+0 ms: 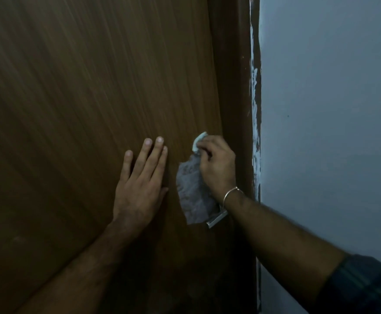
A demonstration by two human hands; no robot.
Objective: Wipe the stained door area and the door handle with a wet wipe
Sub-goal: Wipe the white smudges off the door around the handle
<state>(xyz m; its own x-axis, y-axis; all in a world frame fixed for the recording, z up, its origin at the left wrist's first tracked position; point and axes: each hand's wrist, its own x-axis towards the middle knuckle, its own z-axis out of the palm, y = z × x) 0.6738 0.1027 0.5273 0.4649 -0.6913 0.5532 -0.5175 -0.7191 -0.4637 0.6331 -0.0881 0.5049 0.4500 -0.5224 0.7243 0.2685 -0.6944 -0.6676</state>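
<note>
Both hands are up against the brown wooden door (83, 98). His left hand (139, 184) lies flat on the panel, fingers straight and close together, thumb out to the side, holding nothing. Just beside it, the right hand (216, 164) has its fingers curled round a grey-white wet wipe (191, 191), pressing the top of it to the door near the door's edge while the rest hangs down below the palm. A thin metal bangle (231, 193) circles that wrist. Under the wrist a metal door handle (216, 219) pokes out, partly hidden by wipe and arm. To the right stand the dark door frame (232, 75) and a pale blue wall (332, 109), with chipped paint along the join.
</note>
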